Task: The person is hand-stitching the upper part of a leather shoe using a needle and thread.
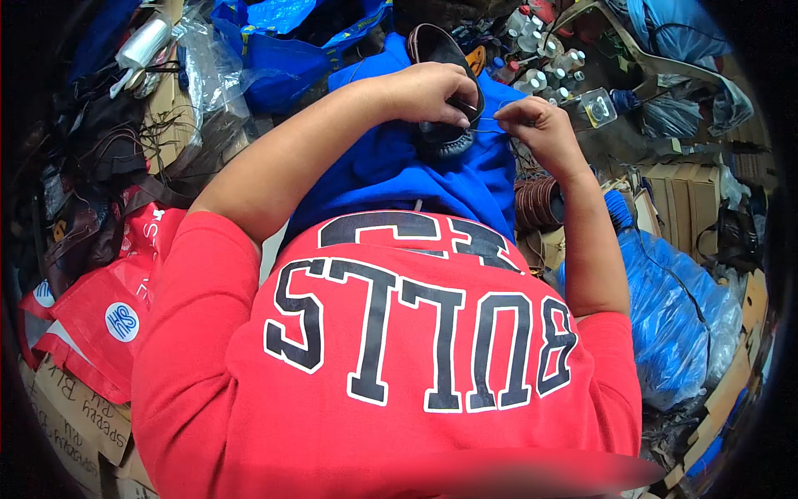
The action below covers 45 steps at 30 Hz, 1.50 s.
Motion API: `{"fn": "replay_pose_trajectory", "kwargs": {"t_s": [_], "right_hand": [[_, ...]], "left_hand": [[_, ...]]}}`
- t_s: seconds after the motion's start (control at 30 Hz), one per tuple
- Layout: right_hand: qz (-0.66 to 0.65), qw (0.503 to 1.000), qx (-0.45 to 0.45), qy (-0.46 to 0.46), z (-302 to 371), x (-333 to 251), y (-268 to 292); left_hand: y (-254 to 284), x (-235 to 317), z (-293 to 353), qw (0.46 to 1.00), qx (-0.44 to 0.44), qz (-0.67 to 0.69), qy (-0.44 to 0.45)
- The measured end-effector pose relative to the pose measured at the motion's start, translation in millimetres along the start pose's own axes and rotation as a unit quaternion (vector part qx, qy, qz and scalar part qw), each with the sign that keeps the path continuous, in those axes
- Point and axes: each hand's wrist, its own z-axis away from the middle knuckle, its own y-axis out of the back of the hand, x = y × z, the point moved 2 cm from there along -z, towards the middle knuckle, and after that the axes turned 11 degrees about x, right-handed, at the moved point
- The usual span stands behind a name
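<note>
A black shoe rests on the blue cloth over my lap, its gathered toe toward me and its brown-edged opening pointing away. My left hand curls over the shoe's middle and grips it. A thin, light, needle-like piece shows beside the left fingers, too small to make out fully. To the right, my right hand is closed in a pinch on a thin thread. That thread runs across to the shoe's side near my left fingertips.
Several clear bottles stand beyond my right hand. Blue plastic-wrapped goods and a cardboard box lie to the right. At the left are a red bag and clear plastic wrap; a blue bag is at the far side.
</note>
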Motion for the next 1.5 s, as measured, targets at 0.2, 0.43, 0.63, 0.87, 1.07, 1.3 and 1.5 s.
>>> {"fn": "replay_pose_trajectory", "kwargs": {"t_s": [0.2, 0.43, 0.63, 0.87, 1.07, 1.3, 1.5], "right_hand": [[-0.028, 0.998, -0.053, -0.003, -7, 6, -7], [-0.033, 0.998, -0.052, -0.005, 2, 8, -21], [-0.11, 0.994, 0.024, 0.001, 19, 15, -36], [0.063, 0.992, 0.037, 0.105, 28, -7, -30], [0.199, 0.966, 0.014, 0.162, 31, -29, -27], [0.397, 0.88, -0.152, 0.211, 10, -72, -29], [0.299, 0.936, -0.12, 0.143, 7, -39, -38]], "left_hand": [[-8, -16, -6, 0.983, -0.119, 0.113, 0.084], [-17, -27, -1, 0.968, -0.098, 0.209, 0.102], [-16, -25, 2, 0.954, -0.1, 0.242, 0.145], [-14, -22, 0, 0.953, -0.165, 0.23, 0.108], [-9, -11, -2, 0.962, -0.197, 0.155, 0.109], [-15, -16, -1, 0.976, -0.183, 0.115, 0.029], [-24, -30, 3, 0.993, -0.072, 0.085, -0.043]]}}
